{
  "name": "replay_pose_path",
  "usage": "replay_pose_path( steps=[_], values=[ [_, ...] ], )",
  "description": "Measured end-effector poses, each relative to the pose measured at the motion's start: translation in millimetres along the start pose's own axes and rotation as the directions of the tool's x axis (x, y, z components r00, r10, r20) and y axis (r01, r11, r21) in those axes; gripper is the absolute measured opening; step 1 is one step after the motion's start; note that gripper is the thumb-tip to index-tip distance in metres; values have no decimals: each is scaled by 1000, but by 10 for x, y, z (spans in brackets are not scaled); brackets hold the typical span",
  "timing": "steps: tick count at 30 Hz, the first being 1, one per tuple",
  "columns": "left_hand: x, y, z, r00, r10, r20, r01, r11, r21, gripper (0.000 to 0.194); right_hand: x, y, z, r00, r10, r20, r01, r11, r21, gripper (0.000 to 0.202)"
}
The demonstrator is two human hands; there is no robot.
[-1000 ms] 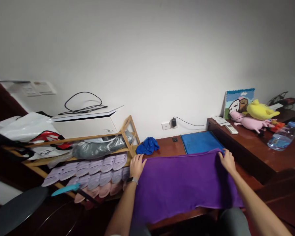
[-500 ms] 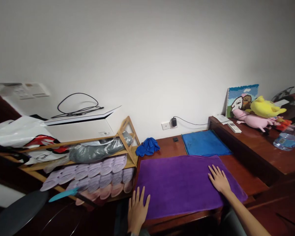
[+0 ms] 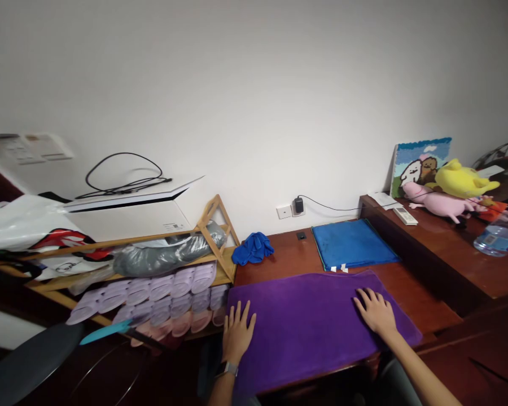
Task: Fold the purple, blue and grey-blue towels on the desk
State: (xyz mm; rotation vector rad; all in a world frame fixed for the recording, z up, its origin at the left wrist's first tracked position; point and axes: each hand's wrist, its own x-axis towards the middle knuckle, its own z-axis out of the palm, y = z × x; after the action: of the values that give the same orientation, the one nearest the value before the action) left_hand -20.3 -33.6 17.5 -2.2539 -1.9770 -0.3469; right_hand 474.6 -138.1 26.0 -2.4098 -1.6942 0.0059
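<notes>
Brown desk, flat purple cloth, left hand and right hand on it, fingers spread wide

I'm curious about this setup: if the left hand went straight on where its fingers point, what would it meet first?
Beyond the purple cloth it lies over, the left hand would probably meet the crumpled blue cloth first, though depth is hard to judge.
</notes>
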Motion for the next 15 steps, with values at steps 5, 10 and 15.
replay_pose_path(
  steps=[5, 10, 15],
  values=[
    [130, -23, 73, 997, 51, -63, -49, 998, 31, 53, 206, 249, -20, 999, 34, 7, -34, 999, -20, 55],
    [320, -85, 54, 991, 72, -111, -70, 997, 25, 52, 703, 434, -64, 999, 21, 35, -19, 999, -51, 54],
    [678, -188, 224, 996, 77, -52, -77, 997, -7, 55, 1067, 540, -132, 995, 43, 95, -44, 999, 9, 45]
  ],
)
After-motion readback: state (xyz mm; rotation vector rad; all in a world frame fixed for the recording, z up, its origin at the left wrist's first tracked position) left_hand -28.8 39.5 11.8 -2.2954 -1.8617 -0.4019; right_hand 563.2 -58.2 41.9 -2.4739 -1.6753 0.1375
